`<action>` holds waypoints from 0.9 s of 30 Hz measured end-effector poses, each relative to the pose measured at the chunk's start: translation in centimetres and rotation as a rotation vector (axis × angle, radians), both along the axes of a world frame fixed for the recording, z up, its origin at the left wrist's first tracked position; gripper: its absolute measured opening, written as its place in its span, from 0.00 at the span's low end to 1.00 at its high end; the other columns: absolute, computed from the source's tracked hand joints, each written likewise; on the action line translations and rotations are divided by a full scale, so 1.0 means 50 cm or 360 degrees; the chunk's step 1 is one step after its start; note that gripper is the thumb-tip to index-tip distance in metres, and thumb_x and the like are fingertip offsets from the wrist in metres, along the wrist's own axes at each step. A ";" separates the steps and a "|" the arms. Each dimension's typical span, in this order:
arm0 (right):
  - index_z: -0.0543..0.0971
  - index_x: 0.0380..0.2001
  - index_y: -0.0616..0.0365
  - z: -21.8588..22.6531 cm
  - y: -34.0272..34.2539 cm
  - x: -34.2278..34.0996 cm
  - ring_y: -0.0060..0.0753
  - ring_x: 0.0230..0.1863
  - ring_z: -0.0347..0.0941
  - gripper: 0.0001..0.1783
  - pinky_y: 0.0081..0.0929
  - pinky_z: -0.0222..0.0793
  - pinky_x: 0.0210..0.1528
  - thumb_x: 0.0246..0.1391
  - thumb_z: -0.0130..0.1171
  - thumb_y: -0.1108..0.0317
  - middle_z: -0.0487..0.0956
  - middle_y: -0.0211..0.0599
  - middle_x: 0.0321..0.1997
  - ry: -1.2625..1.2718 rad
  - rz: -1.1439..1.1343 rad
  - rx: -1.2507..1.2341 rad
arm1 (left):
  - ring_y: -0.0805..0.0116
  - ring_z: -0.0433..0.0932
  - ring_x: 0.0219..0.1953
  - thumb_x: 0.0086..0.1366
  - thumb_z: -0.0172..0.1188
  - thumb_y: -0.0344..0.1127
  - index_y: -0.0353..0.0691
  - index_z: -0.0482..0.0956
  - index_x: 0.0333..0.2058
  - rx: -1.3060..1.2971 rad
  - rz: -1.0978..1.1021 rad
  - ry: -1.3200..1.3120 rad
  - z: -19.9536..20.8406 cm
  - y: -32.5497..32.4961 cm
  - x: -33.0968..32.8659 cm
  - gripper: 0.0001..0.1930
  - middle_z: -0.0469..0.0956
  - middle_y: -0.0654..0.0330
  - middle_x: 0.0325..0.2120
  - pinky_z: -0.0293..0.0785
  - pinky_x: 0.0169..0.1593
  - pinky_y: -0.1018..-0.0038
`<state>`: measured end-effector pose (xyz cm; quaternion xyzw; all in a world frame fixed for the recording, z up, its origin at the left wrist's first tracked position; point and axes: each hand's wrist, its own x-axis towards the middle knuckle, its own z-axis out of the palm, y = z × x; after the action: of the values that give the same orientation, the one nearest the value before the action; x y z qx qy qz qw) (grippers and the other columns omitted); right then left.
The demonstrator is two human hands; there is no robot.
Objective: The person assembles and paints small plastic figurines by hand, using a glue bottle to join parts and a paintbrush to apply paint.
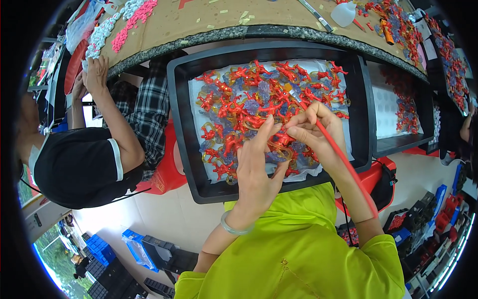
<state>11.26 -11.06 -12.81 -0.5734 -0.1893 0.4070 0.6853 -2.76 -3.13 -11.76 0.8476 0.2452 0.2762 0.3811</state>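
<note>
My left hand (256, 169), with a pale bangle (235, 226) at its wrist, grips a small glossy red figurine (280, 140) with a translucent yellow part, over a black tray (180, 119). My right hand (321, 134) meets it there, its thumb and finger pinched at the figurine. A paintbrush (334, 142) with a long red handle lies through my right hand, bristles pointing up and left over the tray. Many similar red figurines (256, 70), with purple and yellow translucent parts, lie on white paper (195, 102) in the tray. My fingers partly hide the held piece.
A cardboard-covered workbench (199, 22) runs along the far side, with a white bottle (343, 14) and more red pieces on it. A second black tray (398, 144) stands at right. To the left a person (79, 164) handles small white pieces. Red stools (169, 164) stand nearby.
</note>
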 end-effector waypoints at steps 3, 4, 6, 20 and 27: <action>0.60 0.26 0.54 0.011 0.000 0.012 0.24 0.40 0.77 0.19 0.19 0.75 0.42 0.50 0.62 0.80 0.79 0.44 0.36 0.0209 0.0124 0.0073 | 0.69 0.72 0.34 0.39 0.72 0.21 0.38 0.60 0.60 -0.0089 -0.0020 -0.0065 0.002 -0.001 -0.003 0.47 0.75 0.56 0.48 0.69 0.41 0.77; 0.60 0.26 0.54 0.008 -0.002 0.015 0.24 0.40 0.77 0.19 0.19 0.75 0.42 0.50 0.62 0.80 0.79 0.44 0.36 0.0208 0.0117 0.0076 | 0.68 0.73 0.35 0.39 0.72 0.22 0.38 0.60 0.60 -0.0114 -0.0029 -0.0066 0.003 -0.001 -0.004 0.47 0.75 0.55 0.49 0.69 0.42 0.77; 0.60 0.25 0.53 -0.002 -0.007 0.020 0.26 0.41 0.78 0.19 0.21 0.75 0.42 0.49 0.62 0.82 0.80 0.44 0.33 0.0127 0.0219 0.0111 | 0.68 0.73 0.37 0.39 0.73 0.22 0.38 0.59 0.61 -0.0066 -0.0037 -0.0061 0.006 -0.004 -0.002 0.47 0.74 0.55 0.49 0.68 0.43 0.77; 0.58 0.23 0.53 0.000 -0.011 0.006 0.22 0.35 0.75 0.21 0.22 0.73 0.40 0.46 0.57 0.88 0.78 0.41 0.30 0.0082 0.0189 0.0178 | 0.76 0.75 0.40 0.61 0.55 0.20 0.36 0.59 0.53 -0.1626 0.0000 -0.0287 -0.001 -0.014 -0.009 0.23 0.78 0.58 0.36 0.70 0.46 0.80; 0.59 0.23 0.52 0.008 -0.005 0.017 0.22 0.35 0.75 0.20 0.21 0.73 0.39 0.47 0.56 0.88 0.78 0.40 0.29 0.0173 0.0184 0.0170 | 0.76 0.75 0.40 0.61 0.54 0.19 0.37 0.58 0.52 -0.1693 -0.0023 -0.0353 0.003 -0.007 0.002 0.22 0.77 0.58 0.37 0.70 0.45 0.80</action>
<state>12.12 -11.32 -12.40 -0.5014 -0.2061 0.4657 0.6995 -2.66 -3.48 -11.61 0.5051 0.3036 0.1993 0.7830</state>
